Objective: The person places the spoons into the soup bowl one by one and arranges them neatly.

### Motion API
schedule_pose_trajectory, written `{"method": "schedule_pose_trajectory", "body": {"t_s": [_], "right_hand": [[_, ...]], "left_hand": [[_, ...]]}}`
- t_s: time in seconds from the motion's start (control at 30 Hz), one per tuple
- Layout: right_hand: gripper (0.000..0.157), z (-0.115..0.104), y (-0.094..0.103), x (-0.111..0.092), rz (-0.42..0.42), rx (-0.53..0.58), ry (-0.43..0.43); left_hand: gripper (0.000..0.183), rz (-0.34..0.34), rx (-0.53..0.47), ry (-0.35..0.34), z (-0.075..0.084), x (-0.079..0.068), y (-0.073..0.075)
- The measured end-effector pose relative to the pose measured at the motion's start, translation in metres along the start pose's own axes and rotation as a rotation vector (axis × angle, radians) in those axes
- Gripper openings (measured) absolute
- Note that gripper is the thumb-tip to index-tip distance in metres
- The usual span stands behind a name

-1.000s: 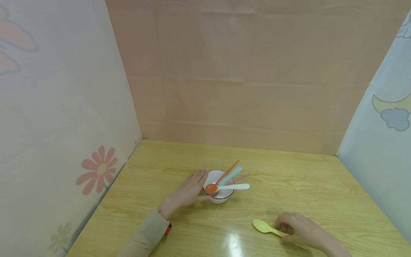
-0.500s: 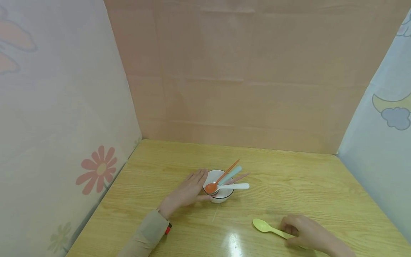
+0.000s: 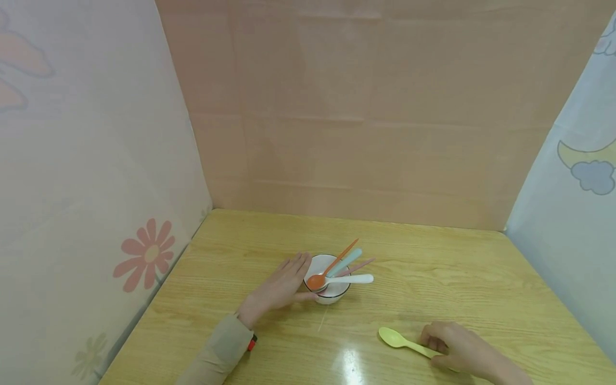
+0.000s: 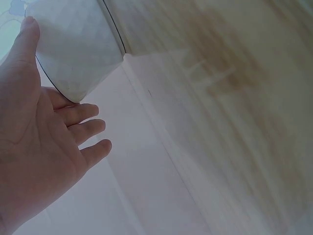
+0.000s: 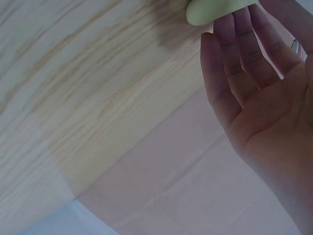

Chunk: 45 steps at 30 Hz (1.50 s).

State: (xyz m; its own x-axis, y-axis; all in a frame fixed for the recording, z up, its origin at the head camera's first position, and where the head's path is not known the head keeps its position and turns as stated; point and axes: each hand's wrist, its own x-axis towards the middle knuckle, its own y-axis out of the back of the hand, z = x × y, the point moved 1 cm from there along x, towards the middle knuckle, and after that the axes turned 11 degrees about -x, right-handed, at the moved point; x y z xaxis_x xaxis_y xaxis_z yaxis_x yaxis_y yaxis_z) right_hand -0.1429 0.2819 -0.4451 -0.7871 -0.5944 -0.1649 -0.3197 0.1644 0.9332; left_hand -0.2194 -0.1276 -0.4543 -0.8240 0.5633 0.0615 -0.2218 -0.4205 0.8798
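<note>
A white bowl (image 3: 329,300) with a dark rim stands mid-table. Leaning in it are an orange spoon (image 3: 316,282), a white spoon (image 3: 358,279), a light blue handle (image 3: 347,261) and a pink handle (image 3: 362,266). My left hand (image 3: 284,283) holds the bowl's left side, thumb at the near wall and fingers along the far rim. In the left wrist view, the bowl (image 4: 78,44) sits between thumb and index finger. Nearer the front right, my right hand (image 3: 459,345) pinches the handle of a yellow spoon (image 3: 392,338), its scoop pointing left. The handle's end (image 5: 215,11) shows in the right wrist view.
The wooden table (image 3: 269,230) meets a plain tan backdrop (image 3: 366,133) at the back. Patterned panels stand on the left (image 3: 96,160) and right (image 3: 568,240). A small red and black item (image 3: 252,343) sits at the left sleeve.
My right hand has shifted slightly right along the yellow spoon's handle, with the spoon staying nearly where it was. My left hand and the bowl look unmoved.
</note>
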Motion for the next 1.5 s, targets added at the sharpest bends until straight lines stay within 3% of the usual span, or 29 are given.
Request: {"method": "schedule_pose_trajectory", "body": {"t_s": [0.37, 0.67, 0.97, 1.5], "right_hand": [[0.023, 0.000, -0.002, -0.001, 0.058, 0.000, 0.070], [0.022, 0.002, 0.000, -0.004, 0.078, 0.016, 0.062], [0.021, 0.004, 0.003, -0.002, 0.185, -0.048, 0.192], [0.022, 0.000, 0.016, 0.005, 0.219, -0.109, 0.209]], "left_hand": [[0.098, -0.013, 0.001, 0.007, 0.001, -0.002, 0.001], [0.098, -0.007, 0.006, 0.004, 0.000, -0.001, 0.000], [0.095, 0.005, 0.007, -0.004, 0.002, -0.001, 0.001], [0.096, 0.016, 0.016, -0.013, 0.002, 0.000, -0.001]]}}
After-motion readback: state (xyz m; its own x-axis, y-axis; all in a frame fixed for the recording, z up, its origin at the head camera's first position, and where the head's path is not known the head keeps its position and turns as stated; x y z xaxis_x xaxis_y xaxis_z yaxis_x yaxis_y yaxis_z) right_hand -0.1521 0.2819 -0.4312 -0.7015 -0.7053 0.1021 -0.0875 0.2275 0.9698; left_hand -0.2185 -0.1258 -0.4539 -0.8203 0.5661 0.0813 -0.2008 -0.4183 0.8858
